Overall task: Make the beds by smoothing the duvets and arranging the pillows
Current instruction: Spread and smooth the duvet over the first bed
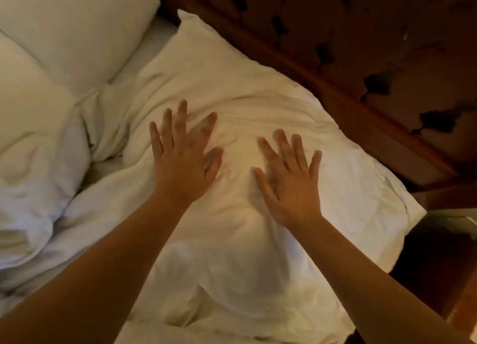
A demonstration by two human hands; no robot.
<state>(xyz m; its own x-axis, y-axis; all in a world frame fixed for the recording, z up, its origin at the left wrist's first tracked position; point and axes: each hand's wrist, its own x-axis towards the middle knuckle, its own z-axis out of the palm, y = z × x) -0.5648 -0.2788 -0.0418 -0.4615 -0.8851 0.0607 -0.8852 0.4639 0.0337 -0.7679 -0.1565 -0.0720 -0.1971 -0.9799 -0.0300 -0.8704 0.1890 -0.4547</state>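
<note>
Head view: left hand (182,160) and right hand (290,182), fingers spread flat, press the white pillow (258,111) lying along the wooden headboard (348,73), another pillow (77,26) just beside.

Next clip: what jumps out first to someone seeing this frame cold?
Two bare hands, left hand and right hand, lie spread flat at centre on a rumpled white pillow. The dark wooden headboard runs diagonally along its far edge at upper right. More white pillows pile up at left.
</note>
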